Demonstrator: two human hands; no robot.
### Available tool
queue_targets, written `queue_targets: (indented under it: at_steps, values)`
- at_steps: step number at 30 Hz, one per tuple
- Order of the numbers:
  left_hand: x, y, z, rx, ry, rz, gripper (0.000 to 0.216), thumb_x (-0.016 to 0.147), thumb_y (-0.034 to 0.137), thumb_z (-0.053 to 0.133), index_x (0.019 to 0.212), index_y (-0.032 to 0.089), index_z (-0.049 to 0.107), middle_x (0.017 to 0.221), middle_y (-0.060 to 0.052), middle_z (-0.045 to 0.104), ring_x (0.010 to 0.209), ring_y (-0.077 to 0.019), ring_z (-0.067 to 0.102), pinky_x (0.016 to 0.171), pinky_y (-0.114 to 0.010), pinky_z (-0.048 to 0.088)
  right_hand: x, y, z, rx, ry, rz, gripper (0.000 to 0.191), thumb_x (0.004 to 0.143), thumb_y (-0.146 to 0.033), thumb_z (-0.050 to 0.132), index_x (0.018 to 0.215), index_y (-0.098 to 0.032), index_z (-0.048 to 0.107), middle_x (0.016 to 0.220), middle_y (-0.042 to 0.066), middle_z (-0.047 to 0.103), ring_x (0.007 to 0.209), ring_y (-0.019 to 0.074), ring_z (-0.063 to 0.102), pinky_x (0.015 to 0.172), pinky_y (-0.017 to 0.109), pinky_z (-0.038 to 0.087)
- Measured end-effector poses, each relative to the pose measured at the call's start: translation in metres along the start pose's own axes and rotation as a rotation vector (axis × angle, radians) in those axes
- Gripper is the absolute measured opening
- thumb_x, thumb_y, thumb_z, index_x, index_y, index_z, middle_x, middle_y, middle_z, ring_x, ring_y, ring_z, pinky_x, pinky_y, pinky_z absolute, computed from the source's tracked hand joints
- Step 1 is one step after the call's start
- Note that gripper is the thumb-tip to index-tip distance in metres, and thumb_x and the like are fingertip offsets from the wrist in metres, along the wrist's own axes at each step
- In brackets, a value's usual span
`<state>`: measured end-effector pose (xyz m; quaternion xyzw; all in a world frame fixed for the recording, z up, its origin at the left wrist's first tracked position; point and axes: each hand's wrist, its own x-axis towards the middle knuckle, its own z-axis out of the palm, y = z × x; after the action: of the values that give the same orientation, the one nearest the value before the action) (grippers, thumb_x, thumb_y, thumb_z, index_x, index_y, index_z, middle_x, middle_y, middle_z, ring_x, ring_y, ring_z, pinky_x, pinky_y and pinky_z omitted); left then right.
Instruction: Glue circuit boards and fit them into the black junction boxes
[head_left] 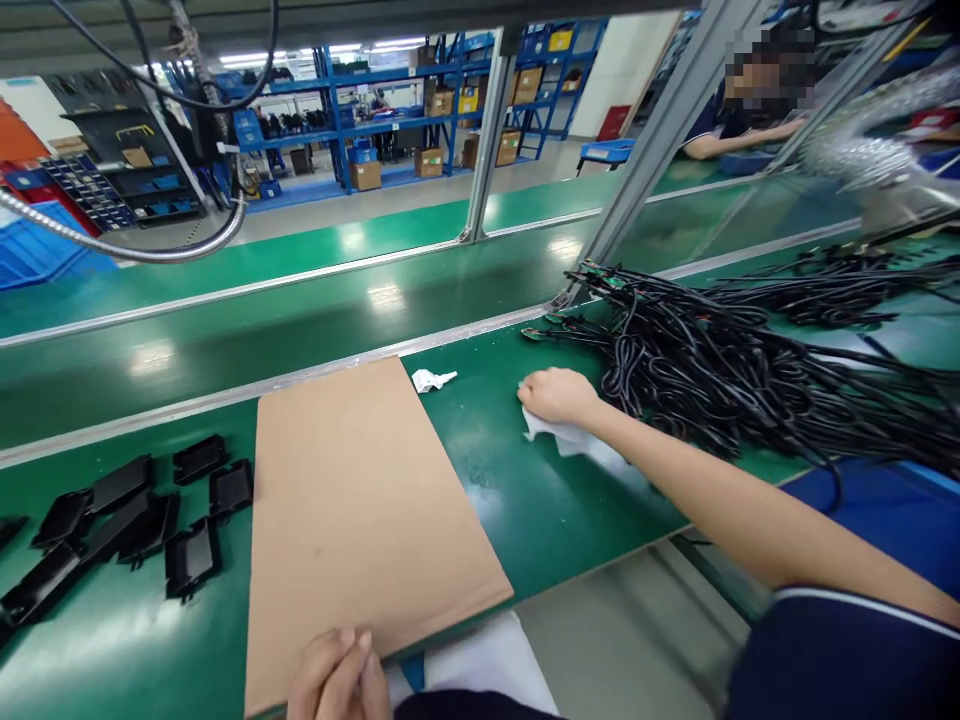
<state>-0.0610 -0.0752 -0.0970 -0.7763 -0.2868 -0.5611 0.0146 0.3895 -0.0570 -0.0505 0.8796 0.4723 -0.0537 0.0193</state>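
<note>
My right hand is closed on a white wiping cloth and presses it against the green tabletop, just left of a heap of black cables. At the bottom, my left hand is by the near edge of a flat brown cardboard sheet. Its fingers are curled together, and whatever may be between them is hidden. A small crumpled white scrap lies beyond the sheet's far right corner.
Several black plastic housings are scattered left of the cardboard. A metal post rises behind the cables. Beyond the bench's metal rail runs a green conveyor belt. A co-worker sits at the far right. A blue bin is below right.
</note>
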Motion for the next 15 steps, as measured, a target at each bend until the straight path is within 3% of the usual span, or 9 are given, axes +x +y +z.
queue_targets:
  at_steps: [4,5,6,7,9,11,12,13,15]
  values:
    - [0.005,0.008,-0.005,-0.176,-0.070,0.009,0.028,0.072,-0.004,0.066,0.090,0.017,0.071,0.087,-0.004,0.067,0.076,-0.0144,0.068,0.068,-0.025,0.060,-0.122,-0.011,0.000,0.107,0.093,-0.159,0.043,0.096,-0.041,0.036,0.060,-0.021,0.049,0.062,0.004,0.059,0.064,0.0174,0.059,0.064,0.028,0.045]
    - [0.007,0.014,-0.008,-0.254,-0.090,-0.024,0.026,0.074,-0.001,0.066,0.091,0.018,0.071,0.086,-0.004,0.067,0.076,-0.0148,0.068,0.068,-0.026,0.060,-0.150,-0.021,0.000,0.171,0.191,-0.192,0.045,0.097,-0.042,0.030,0.059,-0.023,0.044,0.059,0.003,0.056,0.060,0.0167,0.056,0.062,0.028,0.044]
    - [0.010,0.022,-0.012,-0.358,-0.141,-0.090,0.021,0.077,0.003,0.065,0.091,0.019,0.071,0.086,-0.005,0.067,0.075,-0.0147,0.068,0.068,-0.026,0.059,-0.174,-0.036,-0.001,0.318,0.424,-0.207,0.044,0.096,-0.045,0.030,0.058,-0.024,0.041,0.056,0.003,0.052,0.055,0.0169,0.052,0.058,0.030,0.042]
    - [0.013,0.032,-0.016,-0.498,-0.237,-0.187,0.015,0.082,0.009,0.063,0.092,0.019,0.070,0.085,-0.005,0.068,0.074,-0.0148,0.068,0.066,-0.026,0.058,-0.196,-0.055,0.000,0.385,0.543,-0.215,0.043,0.096,-0.045,0.029,0.059,-0.025,0.039,0.055,0.004,0.049,0.054,0.0178,0.050,0.057,0.032,0.042]
    - [0.015,0.053,-0.029,-0.855,-0.654,-0.530,0.020,0.095,0.032,0.056,0.098,0.018,0.070,0.086,-0.007,0.068,0.071,-0.0152,0.068,0.062,-0.026,0.057,-0.229,-0.103,0.002,0.567,0.756,-0.261,0.035,0.093,-0.044,0.039,0.062,-0.027,0.040,0.055,0.004,0.047,0.054,0.0197,0.050,0.056,0.035,0.042]
    - [0.008,0.068,-0.047,-1.168,-0.912,-0.910,0.053,0.095,0.062,0.045,0.107,0.016,0.069,0.085,-0.009,0.068,0.074,-0.0184,0.069,0.062,-0.029,0.056,-0.253,-0.156,0.007,0.741,0.736,-0.418,0.020,0.089,-0.039,0.050,0.072,-0.028,0.050,0.062,0.006,0.055,0.057,0.0215,0.054,0.056,0.037,0.045]
    - [0.000,0.070,-0.057,-1.261,-0.878,-1.082,0.065,0.091,0.072,0.042,0.108,0.015,0.068,0.084,-0.009,0.068,0.076,-0.0195,0.069,0.065,-0.031,0.056,-0.263,-0.182,0.013,0.805,0.672,-0.523,0.012,0.087,-0.036,0.054,0.079,-0.027,0.054,0.069,0.007,0.059,0.062,0.0228,0.058,0.058,0.038,0.047]
    - [-0.012,0.070,-0.068,-1.305,-0.748,-1.236,0.072,0.085,0.079,0.044,0.107,0.015,0.068,0.083,-0.008,0.067,0.077,-0.0203,0.068,0.068,-0.033,0.056,-0.272,-0.206,0.021,0.831,0.568,-0.650,0.007,0.087,-0.032,0.054,0.084,-0.027,0.057,0.076,0.009,0.063,0.068,0.0240,0.061,0.062,0.039,0.049]
    - [-0.045,0.062,-0.092,-1.241,-0.362,-1.475,0.071,0.075,0.079,0.060,0.100,0.014,0.069,0.080,-0.006,0.066,0.074,-0.0195,0.067,0.070,-0.033,0.054,-0.287,-0.246,0.044,0.817,0.327,-0.920,0.011,0.089,-0.026,0.049,0.088,-0.026,0.060,0.085,0.011,0.066,0.079,0.0259,0.063,0.070,0.041,0.051]
